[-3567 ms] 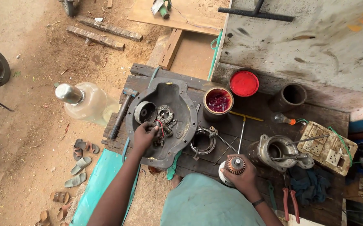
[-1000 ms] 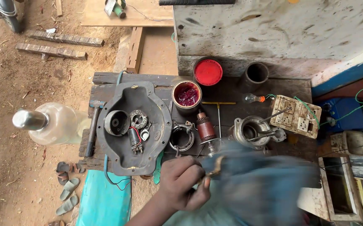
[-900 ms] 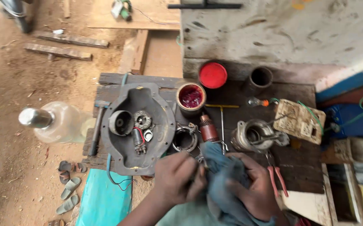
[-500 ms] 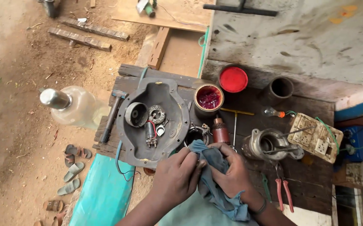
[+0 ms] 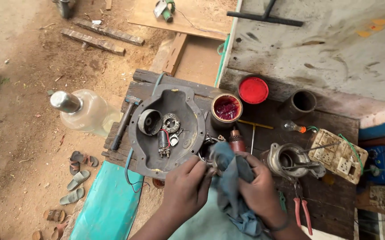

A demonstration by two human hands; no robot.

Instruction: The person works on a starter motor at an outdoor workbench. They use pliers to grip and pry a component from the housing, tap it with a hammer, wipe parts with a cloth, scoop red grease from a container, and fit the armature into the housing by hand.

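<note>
We see both hands working at the near edge of a dark wooden bench [image 5: 325, 209]. The left hand [image 5: 184, 186] has its fingers curled closed around one end of a blue-grey rag [image 5: 230, 186], and the right hand [image 5: 260, 191] grips the rag from the other side, fingers folded into the cloth; whatever may be wrapped inside we cannot tell. Just beyond the rag stands a motor armature [image 5: 236, 140] with a copper-coloured end. Toward the bench's left edge lies a round grey motor housing plate [image 5: 165, 129] with small parts and red wires in it. Behind it sits an open tin of red grease [image 5: 226, 109], its red lid [image 5: 253, 90] beside it. Red-handled pliers [image 5: 302, 209] lie near the right hand.
</note>
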